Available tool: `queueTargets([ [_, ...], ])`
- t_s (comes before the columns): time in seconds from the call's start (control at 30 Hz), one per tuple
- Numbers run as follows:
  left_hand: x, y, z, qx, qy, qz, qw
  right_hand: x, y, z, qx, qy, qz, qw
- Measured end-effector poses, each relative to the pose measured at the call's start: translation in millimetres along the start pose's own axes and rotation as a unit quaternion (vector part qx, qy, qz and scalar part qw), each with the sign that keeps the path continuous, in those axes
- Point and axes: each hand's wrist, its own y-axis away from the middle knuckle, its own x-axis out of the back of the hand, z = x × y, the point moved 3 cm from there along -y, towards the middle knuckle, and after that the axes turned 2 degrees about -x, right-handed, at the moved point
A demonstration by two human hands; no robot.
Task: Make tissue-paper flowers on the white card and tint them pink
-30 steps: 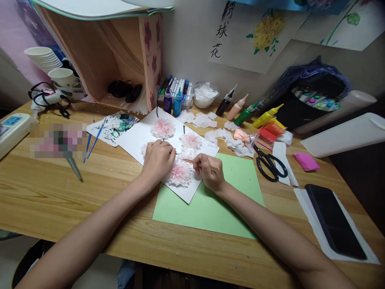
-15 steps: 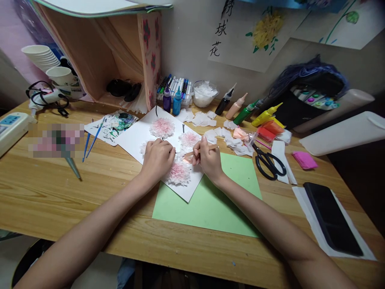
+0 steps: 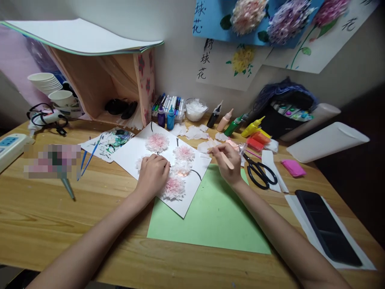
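Observation:
My left hand [image 3: 152,171] rests on the white paper [image 3: 189,200], fingers curled and their tips hidden. Pink-and-white paper flowers surround it: one flower [image 3: 157,142] above, another [image 3: 184,153] to the right, a third [image 3: 173,188] below. Between the last two, a whiter flower [image 3: 181,168] has a peach patch in its middle. My right hand [image 3: 227,162] is closed round a flat wooden stick [image 3: 226,160]. Its fingertips are at the scraps of white tissue paper [image 3: 203,147]; whether they touch one I cannot tell.
Green paper [image 3: 207,224] lies under the white sheet. Black-handled scissors [image 3: 262,175] and a phone [image 3: 327,226] lie to the right. Paint bottles [image 3: 214,116] and a bowl of white stuff [image 3: 196,110] stand along the back. Paintbrushes [image 3: 90,155] lie left.
My right hand has moved off the flowers, up and right to the tissue scraps, with the stick still in it. My left hand stays on the paper. The camera has tilted up.

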Motion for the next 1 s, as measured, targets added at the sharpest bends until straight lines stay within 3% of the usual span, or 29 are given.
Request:
queueTargets([
  [0.2, 0.9, -0.5, -1.7, 0.002, 0.010, -0.003, 1.000, -2.1, -3.6, 37.6, 0.027, 0.091, -0.088, 0.992],
  [0.3, 1.4, -0.9, -2.2, 0.003, 0.016, -0.002, 1.000, -7.0, -3.2, 41.2, 0.039, 0.122, -0.118, 0.985],
  [0.4, 1.1, -1.2, -3.5, 0.005, 0.024, -0.005, 1.000, -5.7, -2.6, 37.1, 0.039, 0.132, -0.098, 0.986],
  [0.5, 0.5, -1.4, -6.5, 0.017, 0.041, -0.010, 0.999, -2.3, 0.1, 31.5, 0.008, 0.083, -0.065, 0.994],
  [0.63, -0.1, -1.6, -10.0, 0.024, 0.055, -0.014, 0.998, -4.3, 3.6, 30.0, -0.066, -0.056, -0.075, 0.993],
  [0.8, -0.8, -1.9, -11.2, 0.022, 0.060, -0.011, 0.998, -3.8, 1.4, 39.4, -0.172, -0.149, 0.002, 0.974],
  [0.9, -0.3, -1.1, -10.3, 0.023, 0.064, -0.006, 0.998, -2.5, 2.0, 35.3, -0.165, -0.157, 0.024, 0.973],
  [1.0, 4.4, 1.1, -6.4, 0.017, 0.078, 0.028, 0.996, -6.4, 8.4, 21.3, -0.129, -0.179, -0.009, 0.975],
])
